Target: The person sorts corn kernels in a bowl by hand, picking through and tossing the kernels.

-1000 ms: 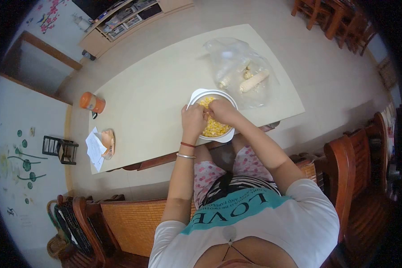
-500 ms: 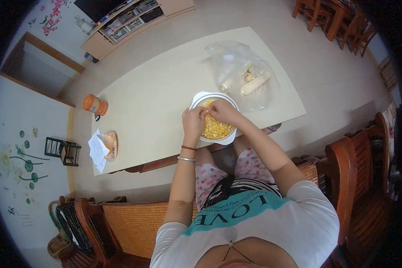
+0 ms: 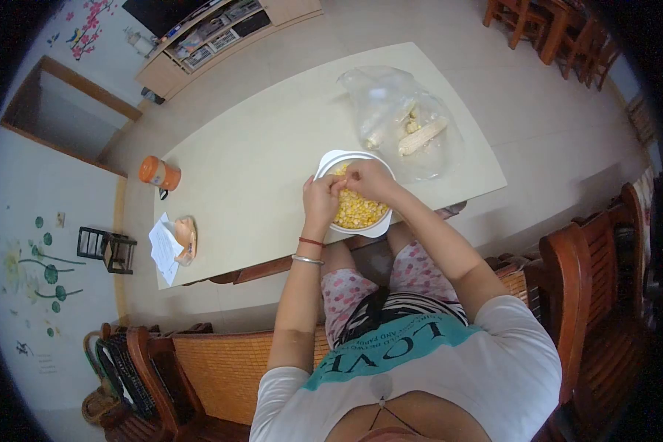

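Observation:
A white bowl point(image 3: 376, 230) with side handles stands at the table's near edge, holding loose yellow corn kernels point(image 3: 357, 210). Over its left rim is my left hand point(image 3: 321, 200), fingers closed in a pinch. My right hand point(image 3: 370, 181) reaches in from the right above the kernels, its fingertips pinched together close to those of the left. Whatever lies between the fingertips is too small to make out. Beyond the bowl to the right, a clear plastic bag point(image 3: 379, 88) lies spread out, with a stripped pale corn cob point(image 3: 423, 138) and other corn pieces on it.
The cream table point(image 3: 272, 140) curves along its far side. At its left end are an orange canister point(image 3: 159, 174), white papers point(image 3: 164, 247) and an orange-and-clear package point(image 3: 187, 239). Wooden seating point(image 3: 228, 368) is behind me; a TV cabinet point(image 3: 221, 40) stands across the floor.
Both hands stay over the bowl, with only slight shifts of the fingers. The whole view has moved very slightly; the objects on the table keep their places.

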The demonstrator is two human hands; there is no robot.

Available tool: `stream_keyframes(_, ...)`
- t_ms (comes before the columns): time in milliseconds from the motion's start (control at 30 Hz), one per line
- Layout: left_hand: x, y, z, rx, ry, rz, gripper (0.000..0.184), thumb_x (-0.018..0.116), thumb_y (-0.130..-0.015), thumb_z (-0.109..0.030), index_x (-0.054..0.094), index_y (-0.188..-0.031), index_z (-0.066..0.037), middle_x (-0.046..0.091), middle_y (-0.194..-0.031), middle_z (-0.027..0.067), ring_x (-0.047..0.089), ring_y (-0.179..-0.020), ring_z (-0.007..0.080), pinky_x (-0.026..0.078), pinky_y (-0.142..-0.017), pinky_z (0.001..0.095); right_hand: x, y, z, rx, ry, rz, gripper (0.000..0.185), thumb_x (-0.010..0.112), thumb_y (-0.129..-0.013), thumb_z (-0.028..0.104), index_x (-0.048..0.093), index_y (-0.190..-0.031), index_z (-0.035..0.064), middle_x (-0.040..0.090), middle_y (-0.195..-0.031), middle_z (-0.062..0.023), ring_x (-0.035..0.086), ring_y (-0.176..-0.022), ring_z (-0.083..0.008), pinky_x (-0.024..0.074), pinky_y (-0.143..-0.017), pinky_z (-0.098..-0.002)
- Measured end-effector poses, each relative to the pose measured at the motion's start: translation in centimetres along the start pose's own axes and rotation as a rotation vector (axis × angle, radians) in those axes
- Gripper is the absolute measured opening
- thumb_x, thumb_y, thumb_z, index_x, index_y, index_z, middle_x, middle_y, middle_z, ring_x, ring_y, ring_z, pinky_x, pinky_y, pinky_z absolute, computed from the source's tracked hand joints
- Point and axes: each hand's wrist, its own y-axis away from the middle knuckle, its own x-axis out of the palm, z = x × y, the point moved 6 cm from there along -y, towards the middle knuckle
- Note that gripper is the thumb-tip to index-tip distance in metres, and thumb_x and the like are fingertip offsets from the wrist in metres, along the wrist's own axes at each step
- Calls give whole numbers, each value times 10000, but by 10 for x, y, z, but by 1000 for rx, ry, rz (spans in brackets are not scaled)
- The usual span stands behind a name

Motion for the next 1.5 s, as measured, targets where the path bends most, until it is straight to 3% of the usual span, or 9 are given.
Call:
stream_keyframes(33,-1,0,1,-1,28,-3,144,620,-822,-184,692,-818,-59,660,-727,117,614,-708,300,371,-951,450,-1,0,2,8,3,11,280,686,-709,312,641,-705,36,626,-711,-162,602,-677,-318,456,-615,-400)
stream_keyframes(133,-3,0,2,-70,74,25,161,644,-787,-175,695,-832,-28,647,-768,170,595,-727,316,470,-688,381,4,-1,-6,-7,-105,-25,258,676,-716,296,642,-720,40,624,-710,-156,599,-671,-311,452,-607,-394)
stream_keyframes(433,4,5,24,-175,289,-53,139,632,-824,-93,658,-902,19,668,-814,99,602,-748,130,481,-698,270,8,-2,-14,75,-306,45,196,623,-747,198,651,-826,20,651,-725,-135,631,-679,-220,480,-623,-341)
stream_keyframes(533,2,5,21,-126,324,-85,123,631,-818,-68,655,-896,24,670,-829,109,606,-749,138,486,-705,277,17,-4,-24,190,-474,147,187,601,-769,176,649,-800,-2,630,-657,-94,596,-593,-157,465,-555,-301)
stream_keyframes(633,1,6,20,-129,307,-90,108,632,-813,-47,654,-887,29,669,-837,115,614,-756,148,489,-708,280,23,-5,-29,269,-607,183,112,576,-829,111,615,-763,29,566,-596,-12,530,-517,-66,401,-467,-198)
stream_keyframes(833,-1,5,14,-52,263,-117,101,651,-801,-63,658,-854,22,657,-816,133,624,-748,190,493,-698,289,24,-8,-32,275,-612,234,115,575,-839,112,620,-779,25,572,-603,-22,527,-514,-73,413,-460,-200)
stream_keyframes(1033,-9,3,0,30,175,-124,95,667,-784,-92,661,-809,-1,649,-796,160,612,-732,289,475,-752,350,24,-10,-34,270,-649,247,103,568,-825,89,618,-770,19,560,-599,-15,524,-515,-72,424,-473,-197)
stream_keyframes(1333,-12,2,-7,17,179,-121,106,677,-779,-112,662,-791,-7,654,-785,157,615,-732,305,419,-911,382,16,-6,-23,263,-693,226,99,560,-807,71,619,-753,12,546,-576,-9,513,-507,-68,406,-468,-195)
stream_keyframes(1500,-12,3,-5,-11,212,-125,97,668,-786,-97,671,-812,-4,652,-772,159,619,-734,293,410,-930,394,17,-6,-23,280,-726,219,108,560,-820,72,621,-749,16,544,-569,-9,506,-498,-70,397,-467,-196)
